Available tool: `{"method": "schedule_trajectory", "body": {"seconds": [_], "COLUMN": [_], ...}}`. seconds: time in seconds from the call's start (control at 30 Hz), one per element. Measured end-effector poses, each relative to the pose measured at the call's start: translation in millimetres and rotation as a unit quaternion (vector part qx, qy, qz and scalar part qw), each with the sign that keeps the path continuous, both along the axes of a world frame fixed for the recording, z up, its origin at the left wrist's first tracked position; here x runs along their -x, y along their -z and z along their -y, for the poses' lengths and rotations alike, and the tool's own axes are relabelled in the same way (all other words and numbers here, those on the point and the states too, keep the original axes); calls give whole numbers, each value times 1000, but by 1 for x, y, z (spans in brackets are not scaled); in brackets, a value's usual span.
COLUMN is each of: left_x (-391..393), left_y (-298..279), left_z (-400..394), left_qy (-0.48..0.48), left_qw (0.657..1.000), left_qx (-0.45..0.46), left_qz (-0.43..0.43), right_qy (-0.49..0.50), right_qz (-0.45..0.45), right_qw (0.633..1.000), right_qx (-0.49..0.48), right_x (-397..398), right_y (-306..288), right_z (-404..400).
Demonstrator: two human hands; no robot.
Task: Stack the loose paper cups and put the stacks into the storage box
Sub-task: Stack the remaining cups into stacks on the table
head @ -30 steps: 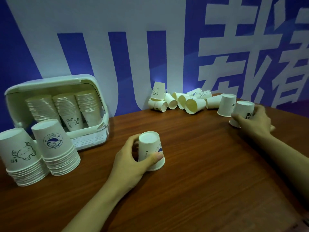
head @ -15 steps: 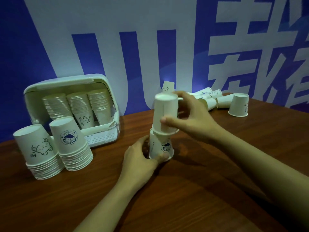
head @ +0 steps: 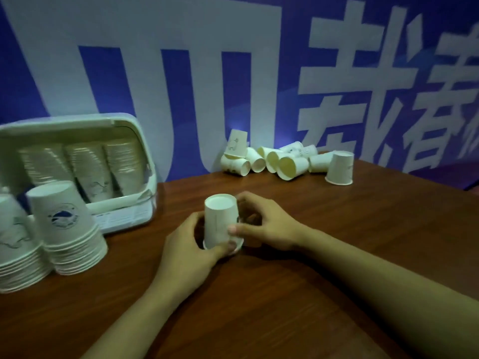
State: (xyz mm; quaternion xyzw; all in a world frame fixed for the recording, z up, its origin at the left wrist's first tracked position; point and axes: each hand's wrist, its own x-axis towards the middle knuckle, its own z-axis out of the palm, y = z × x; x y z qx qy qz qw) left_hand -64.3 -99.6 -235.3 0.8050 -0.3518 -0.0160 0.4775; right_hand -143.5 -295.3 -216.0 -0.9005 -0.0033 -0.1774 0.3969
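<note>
Cup from 0.5 s ago now pushed down over the 2-cup stack on the tabletop, right of the storage box; left hand & right hand both grasping it, so loose cups behind come next.

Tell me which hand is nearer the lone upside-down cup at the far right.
Right. The right hand sits just below-left of that cup; the left hand is farther, beyond the held cups.

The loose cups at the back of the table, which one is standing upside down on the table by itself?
The cup at the far right; it stands rim-down, apart from the pile, whose cups mostly lie on their sides.
</note>
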Motion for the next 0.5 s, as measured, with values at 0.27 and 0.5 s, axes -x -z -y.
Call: {"method": "schedule_trajectory", "body": {"seconds": [0.27, 0.5], "left_x": [3, -4], "left_y": [1, 3], "left_z": [37, 40], "left_qy": [21, 68], "left_qw": [999, 998], "left_qx": [-12, -16], "left_qz": [26, 7], "right_qy": [466, 534], "right_qz": [278, 97], "right_qw": [838, 839], "right_qx": [53, -31], "right_x": [23, 31], "right_y": [-12, 21], "right_z": [139, 220]}}
